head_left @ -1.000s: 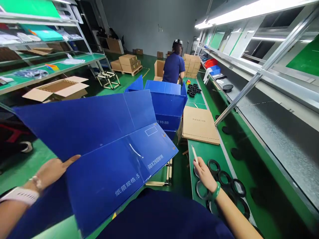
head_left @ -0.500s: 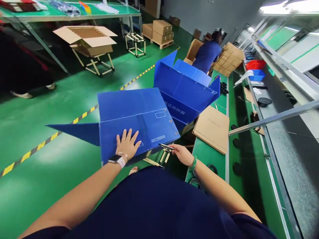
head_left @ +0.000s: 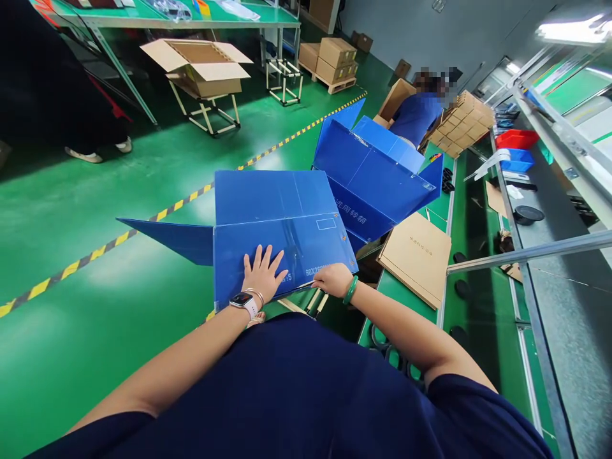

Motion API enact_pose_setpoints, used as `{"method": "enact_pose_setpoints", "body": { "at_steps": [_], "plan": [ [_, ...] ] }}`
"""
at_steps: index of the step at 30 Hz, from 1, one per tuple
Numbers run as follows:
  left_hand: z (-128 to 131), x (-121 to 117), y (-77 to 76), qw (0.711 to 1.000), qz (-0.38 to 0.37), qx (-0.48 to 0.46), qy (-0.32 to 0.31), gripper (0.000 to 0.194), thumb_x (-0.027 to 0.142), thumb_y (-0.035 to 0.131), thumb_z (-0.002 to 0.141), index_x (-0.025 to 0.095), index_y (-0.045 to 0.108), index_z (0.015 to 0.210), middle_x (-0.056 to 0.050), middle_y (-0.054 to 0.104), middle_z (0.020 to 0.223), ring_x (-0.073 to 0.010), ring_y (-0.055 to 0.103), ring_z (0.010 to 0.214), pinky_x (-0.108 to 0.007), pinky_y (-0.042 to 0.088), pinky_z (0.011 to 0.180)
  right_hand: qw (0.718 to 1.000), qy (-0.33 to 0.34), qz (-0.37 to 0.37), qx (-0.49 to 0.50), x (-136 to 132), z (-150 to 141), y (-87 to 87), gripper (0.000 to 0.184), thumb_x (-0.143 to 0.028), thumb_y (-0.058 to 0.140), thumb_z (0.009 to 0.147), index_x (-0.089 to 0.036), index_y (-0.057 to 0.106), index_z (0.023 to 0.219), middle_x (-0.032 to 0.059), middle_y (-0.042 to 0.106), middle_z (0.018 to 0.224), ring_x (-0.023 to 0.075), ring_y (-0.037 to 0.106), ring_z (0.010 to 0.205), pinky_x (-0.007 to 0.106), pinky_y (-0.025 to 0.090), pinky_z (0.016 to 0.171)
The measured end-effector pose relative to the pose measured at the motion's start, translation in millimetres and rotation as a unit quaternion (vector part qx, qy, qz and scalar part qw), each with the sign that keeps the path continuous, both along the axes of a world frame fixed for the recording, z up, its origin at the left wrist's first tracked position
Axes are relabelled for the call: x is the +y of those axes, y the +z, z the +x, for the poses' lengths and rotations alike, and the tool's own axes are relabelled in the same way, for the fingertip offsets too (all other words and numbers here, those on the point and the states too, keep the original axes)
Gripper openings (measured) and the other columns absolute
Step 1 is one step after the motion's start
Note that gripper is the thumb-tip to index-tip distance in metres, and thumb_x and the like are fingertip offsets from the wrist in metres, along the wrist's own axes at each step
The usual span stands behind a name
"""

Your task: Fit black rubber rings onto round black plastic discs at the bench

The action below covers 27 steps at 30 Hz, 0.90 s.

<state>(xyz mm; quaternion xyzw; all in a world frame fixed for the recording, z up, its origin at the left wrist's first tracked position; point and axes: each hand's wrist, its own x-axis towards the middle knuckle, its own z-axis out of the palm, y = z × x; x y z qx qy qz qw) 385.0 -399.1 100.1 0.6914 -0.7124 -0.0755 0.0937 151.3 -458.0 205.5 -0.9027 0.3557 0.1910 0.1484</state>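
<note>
A: Two hands on the folded blue plastic box point(head_left: 282, 220)?

B: Yes. The left hand point(head_left: 262, 274) stays flat, fingers spread, on its front panel. The right hand point(head_left: 333, 279), half a second ago clear of the edge, now curls over the panel's near right corner.

A: What's around?

B: A second open blue box point(head_left: 370, 172) just behind, flat cardboard point(head_left: 417, 255) on the green counter point(head_left: 396, 290) to the right, and a co-worker point(head_left: 417, 115) beyond.
</note>
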Motion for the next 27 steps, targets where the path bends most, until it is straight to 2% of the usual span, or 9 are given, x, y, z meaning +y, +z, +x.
{"method": "enact_pose_setpoints", "body": {
  "at_steps": [8, 12, 14, 16, 18, 19, 20, 24, 27],
  "plan": [
    [0.6, 0.4, -3.0, 1.0, -0.013, 0.004, -0.007, 0.061, 0.055, 0.037, 0.1, 0.03, 0.036, 0.155, -0.008, 0.019, 0.165, -0.0335, 0.004, 0.154, -0.063, 0.0, 0.121, 0.997, 0.063, -0.012, 0.048, -5.1, 6.1, 6.3, 0.035, -0.045, 0.05, 0.103, -0.019, 0.074, 0.098, 0.0075, 0.072, 0.097, 0.0224, 0.066, 0.088, 0.029, 0.041, 0.071],
    [3.1, -1.1, -1.3, 0.999, -0.018, 0.034, -0.011, 0.061, 0.054, 0.04, 0.099, 0.026, 0.041, 0.153, -0.011, 0.022, 0.164, -0.0343, 0.006, 0.154, -0.063, -0.001, 0.12, 0.993, 0.05, -0.01, 0.103, -19.1, -12.9, 14.9, 0.033, -0.04, 0.055, 0.101, -0.015, 0.075, 0.095, 0.0126, 0.072, 0.096, 0.0254, 0.066, 0.089, 0.031, 0.043, 0.073],
    [4.1, 4.8, 0.9, 0.996, -0.018, 0.063, -0.052, 0.065, 0.057, 0.048, 0.095, 0.025, 0.044, 0.151, -0.015, 0.025, 0.163, -0.0377, 0.008, 0.153, -0.064, 0.0, 0.12, 0.993, 0.041, -0.024, 0.104, -21.8, -35.3, 21.3, 0.029, -0.037, 0.059, 0.098, -0.014, 0.075, 0.09, 0.0131, 0.072, 0.092, 0.0256, 0.066, 0.084, 0.031, 0.043, 0.071],
    [3.3, 14.0, -0.5, 0.98, -0.015, 0.107, -0.166, 0.069, 0.061, 0.058, 0.088, 0.028, 0.049, 0.148, -0.014, 0.027, 0.162, -0.0397, 0.009, 0.152, -0.065, 0.001, 0.12, 0.997, 0.0, -0.033, 0.076, -20.9, -65.2, 20.5, 0.03, -0.038, 0.061, 0.096, -0.017, 0.075, 0.079, 0.0107, 0.071, 0.081, 0.0245, 0.065, 0.076, 0.03, 0.042, 0.067],
    [1.0, 20.3, -8.6, 0.932, -0.016, 0.143, -0.331, 0.069, 0.066, 0.061, 0.083, 0.027, 0.058, 0.139, -0.009, 0.034, 0.16, -0.035, 0.014, 0.153, -0.06, -0.004, 0.122, 0.995, -0.095, -0.009, -0.04, -21.2, -96.5, 4.6, 0.037, -0.044, 0.057, 0.096, -0.021, 0.073, 0.072, 0.0069, 0.067, 0.073, 0.0236, 0.063, 0.071, 0.032, 0.043, 0.067],
    [0.1, 21.4, -14.6, 0.906, -0.022, 0.146, -0.398, 0.071, 0.065, 0.057, 0.086, 0.02, 0.057, 0.14, -0.01, 0.038, 0.157, -0.0305, 0.015, 0.153, -0.054, -0.005, 0.124, 0.981, -0.151, 0.016, -0.124, -22.3, -109.8, -8.5, 0.041, -0.051, 0.054, 0.095, -0.022, 0.073, 0.072, 0.0058, 0.067, 0.073, 0.0237, 0.062, 0.071, 0.033, 0.045, 0.068],
    [-0.3, 21.5, -20.8, 0.894, -0.029, 0.141, -0.424, 0.074, 0.065, 0.053, 0.088, 0.014, 0.053, 0.142, -0.012, 0.039, 0.156, -0.0275, 0.014, 0.154, -0.05, -0.005, 0.126, 0.956, -0.202, 0.048, -0.208, -23.1, -120.1, -23.7, 0.044, -0.058, 0.053, 0.092, -0.024, 0.075, 0.076, 0.0051, 0.067, 0.075, 0.0242, 0.062, 0.072, 0.034, 0.047, 0.071],
    [0.6, 25.2, -37.6, 0.883, -0.039, 0.127, -0.45, 0.054, 0.052, 0.052, 0.093, 0.016, 0.062, 0.133, -0.006, 0.037, 0.158, -0.0243, 0.01, 0.154, -0.048, -0.002, 0.127, 0.864, -0.339, 0.133, -0.348, -12.5, -133.5, -77.8, 0.054, -0.078, 0.056, 0.074, -0.027, 0.072, 0.065, 0.0036, 0.057, 0.057, 0.0256, 0.054, 0.058, 0.041, 0.048, 0.066],
    [-0.8, 36.0, -39.6, 0.915, -0.013, 0.135, -0.379, 0.051, 0.046, 0.062, 0.087, 0.015, 0.067, 0.126, -0.007, 0.035, 0.159, -0.0282, 0.012, 0.154, -0.05, 0.008, 0.127, 0.82, -0.389, 0.142, -0.396, -1.4, -131.0, -96.8, 0.055, -0.082, 0.057, 0.069, -0.029, 0.073, 0.066, 0.004, 0.059, 0.061, 0.0282, 0.056, 0.064, 0.047, 0.049, 0.076]
  ]
}}
